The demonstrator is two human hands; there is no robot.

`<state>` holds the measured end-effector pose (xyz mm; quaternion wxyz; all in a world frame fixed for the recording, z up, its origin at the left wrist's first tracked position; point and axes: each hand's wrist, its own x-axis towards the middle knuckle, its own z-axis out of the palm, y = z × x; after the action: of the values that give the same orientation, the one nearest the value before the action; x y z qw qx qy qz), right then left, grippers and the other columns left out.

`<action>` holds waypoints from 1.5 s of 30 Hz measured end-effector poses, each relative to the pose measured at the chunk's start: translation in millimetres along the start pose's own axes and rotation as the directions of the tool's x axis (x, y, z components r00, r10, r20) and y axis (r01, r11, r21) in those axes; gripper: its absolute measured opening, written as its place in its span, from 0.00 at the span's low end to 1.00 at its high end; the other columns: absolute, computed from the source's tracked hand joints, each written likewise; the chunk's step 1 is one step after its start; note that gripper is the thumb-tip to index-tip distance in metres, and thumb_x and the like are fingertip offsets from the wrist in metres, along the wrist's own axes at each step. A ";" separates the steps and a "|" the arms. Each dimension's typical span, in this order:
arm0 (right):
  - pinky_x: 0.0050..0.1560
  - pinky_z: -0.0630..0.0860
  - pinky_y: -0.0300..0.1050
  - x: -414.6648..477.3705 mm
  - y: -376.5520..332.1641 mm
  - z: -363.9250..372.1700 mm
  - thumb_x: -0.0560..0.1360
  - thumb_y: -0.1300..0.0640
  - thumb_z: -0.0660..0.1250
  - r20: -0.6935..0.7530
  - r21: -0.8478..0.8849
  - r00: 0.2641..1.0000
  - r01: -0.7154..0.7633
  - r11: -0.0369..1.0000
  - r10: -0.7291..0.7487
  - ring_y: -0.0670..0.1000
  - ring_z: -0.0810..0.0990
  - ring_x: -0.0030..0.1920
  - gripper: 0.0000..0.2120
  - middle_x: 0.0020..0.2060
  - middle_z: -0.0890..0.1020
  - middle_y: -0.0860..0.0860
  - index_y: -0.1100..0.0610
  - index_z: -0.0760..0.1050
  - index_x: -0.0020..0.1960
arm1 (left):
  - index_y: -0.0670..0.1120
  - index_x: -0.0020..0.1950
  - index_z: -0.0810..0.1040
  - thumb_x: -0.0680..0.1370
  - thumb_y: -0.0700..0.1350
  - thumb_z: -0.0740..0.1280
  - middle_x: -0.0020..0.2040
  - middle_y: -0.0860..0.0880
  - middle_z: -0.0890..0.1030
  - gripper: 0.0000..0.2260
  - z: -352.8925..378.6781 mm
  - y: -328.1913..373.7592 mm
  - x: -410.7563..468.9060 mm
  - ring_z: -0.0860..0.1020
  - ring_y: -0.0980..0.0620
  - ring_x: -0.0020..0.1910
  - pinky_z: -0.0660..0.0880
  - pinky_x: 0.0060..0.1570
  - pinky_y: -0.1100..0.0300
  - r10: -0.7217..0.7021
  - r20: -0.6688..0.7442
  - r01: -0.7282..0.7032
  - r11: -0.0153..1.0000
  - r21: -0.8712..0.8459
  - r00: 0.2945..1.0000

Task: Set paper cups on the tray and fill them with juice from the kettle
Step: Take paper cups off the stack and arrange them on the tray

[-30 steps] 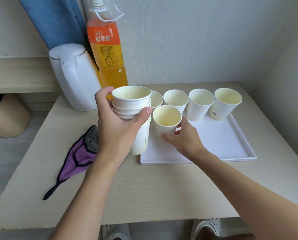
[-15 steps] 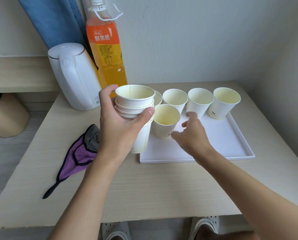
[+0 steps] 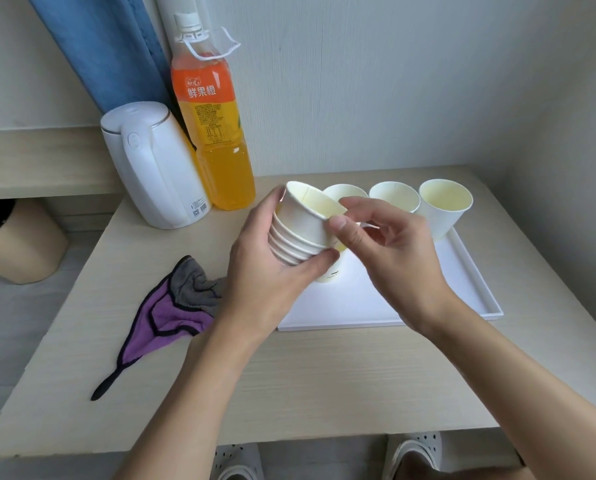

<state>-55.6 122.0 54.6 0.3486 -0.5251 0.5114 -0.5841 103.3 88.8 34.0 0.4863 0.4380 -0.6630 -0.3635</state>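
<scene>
Right hand (image 3: 393,261) now pinches top paper cup (image 3: 305,220); left hand (image 3: 265,278) grips nested stack (image 3: 289,250).

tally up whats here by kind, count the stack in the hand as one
paper cups in view standing on the tray: 4
stack of cups held in the left hand: 1
kettle: 1
juice bottle: 1
cloth: 1
tray: 1
total: 9
</scene>
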 end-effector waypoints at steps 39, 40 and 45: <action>0.58 0.72 0.42 2.6 72.5 -57.0 0.69 0.59 0.78 -0.169 -0.287 0.918 -0.394 0.873 0.359 0.47 0.71 0.62 0.46 0.57 0.72 0.44 0.53 0.52 0.77 | 0.56 0.70 0.69 0.64 0.55 0.80 0.65 0.54 0.79 0.37 22.4 7.8 2.0 0.78 0.63 0.61 0.72 0.57 0.74 -0.061 -0.063 0.058 0.997 -0.048 0.996; 0.60 0.72 0.44 2.2 74.3 -59.1 0.69 0.59 0.78 -0.155 -0.313 0.910 -0.415 0.854 0.385 0.48 0.71 0.63 0.47 0.58 0.71 0.45 0.53 0.52 0.77 | 0.56 0.70 0.69 0.64 0.55 0.80 0.65 0.53 0.79 0.37 22.9 7.4 1.9 0.78 0.61 0.62 0.73 0.57 0.73 -0.058 -0.061 0.056 0.997 -0.048 0.996; 0.49 0.73 0.44 -1.5 80.7 -62.8 0.70 0.55 0.77 -0.161 -0.438 0.860 -0.502 0.746 0.484 0.52 0.74 0.59 0.38 0.60 0.74 0.53 0.55 0.61 0.73 | 0.55 0.70 0.69 0.64 0.55 0.80 0.65 0.52 0.79 0.37 24.8 6.8 2.0 0.78 0.59 0.62 0.74 0.58 0.71 -0.047 -0.064 0.045 0.998 -0.046 0.997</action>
<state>-126.7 119.1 -18.9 0.3447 -0.4283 0.7626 -0.3407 77.6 90.7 34.2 0.5086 0.4537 -0.6284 -0.3748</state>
